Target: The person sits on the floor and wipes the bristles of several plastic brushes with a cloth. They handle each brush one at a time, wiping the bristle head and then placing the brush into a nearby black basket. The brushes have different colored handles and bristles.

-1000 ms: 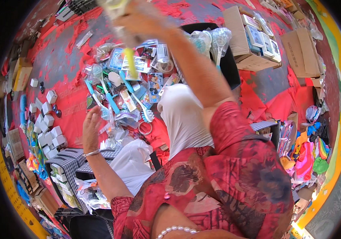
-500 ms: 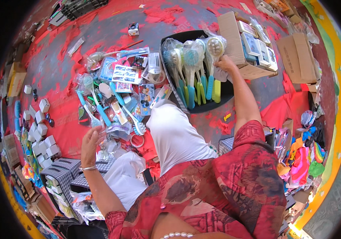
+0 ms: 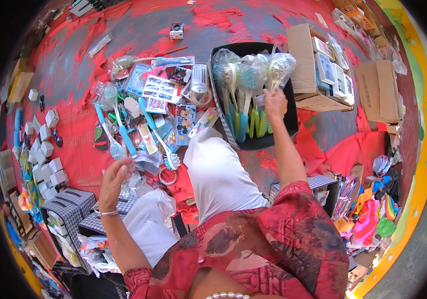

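Note:
In a black fabric bin point(image 3: 290, 130) with a checked edge stand several long-handled bath brushes point(image 3: 251, 75), wrapped in clear plastic, heads up, with blue and green handles. My right hand point(image 3: 276, 105) is over the bin's right part, its fingers closed round the neck of a wrapped bath brush point(image 3: 279, 69); that brush's lower handle is hidden by my hand and arm. My left hand point(image 3: 115, 182) hovers beside the pile on the floor, fingers loosely apart, holding nothing. Nearest to it are a blue-handled brush point(image 3: 125, 135) and clear plastic packaging point(image 3: 134, 183).
Right of the bin stands an open cardboard box point(image 3: 304, 60) of small boxed goods. The pile holds a white-and-blue brush point(image 3: 172, 158), sticker cards point(image 3: 161, 88) and a clear ring point(image 3: 167, 176). Small white boxes point(image 3: 46, 148) lie left, checked storage boxes point(image 3: 74, 207) near me.
My right hand has moved down and left with the wrapped brush, bringing it closer to the other brushes in the bin. My left hand stays open beside the pile. The view has shifted slightly.

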The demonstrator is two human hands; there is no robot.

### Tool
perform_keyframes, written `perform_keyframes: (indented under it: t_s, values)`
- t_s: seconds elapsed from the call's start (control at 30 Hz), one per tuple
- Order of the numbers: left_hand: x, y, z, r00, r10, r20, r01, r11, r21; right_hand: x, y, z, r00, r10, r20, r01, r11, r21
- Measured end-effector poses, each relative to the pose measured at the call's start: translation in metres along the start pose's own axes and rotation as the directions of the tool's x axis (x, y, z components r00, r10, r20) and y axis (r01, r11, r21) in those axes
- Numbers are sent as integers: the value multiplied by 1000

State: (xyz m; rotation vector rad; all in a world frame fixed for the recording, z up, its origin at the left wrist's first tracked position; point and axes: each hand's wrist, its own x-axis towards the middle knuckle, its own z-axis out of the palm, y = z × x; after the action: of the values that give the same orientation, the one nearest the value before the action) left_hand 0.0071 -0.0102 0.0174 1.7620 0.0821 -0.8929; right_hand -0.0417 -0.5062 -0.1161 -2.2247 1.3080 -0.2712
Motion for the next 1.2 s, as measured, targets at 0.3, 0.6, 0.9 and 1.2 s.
perform_keyframes:
  t_s: [0.3,0.6,0.9,1.2]
  values:
    - [-3,-3,6,999,1,39,0,1000,-24,-1,-15,74,971,186,151,-149,962,-229]
    - [-4,-1,14,995,16,95,-19,999,40,-21,-17,103,859,-224,459,410,839,-358]
    - [-2,-22,7,987,108,118,-131,968,215,-7,-15,106,675,-361,644,711,554,-434]
    - [-27,-34,-50,912,123,-391,241,610,755,31,-95,48,529,-290,797,829,377,-413]
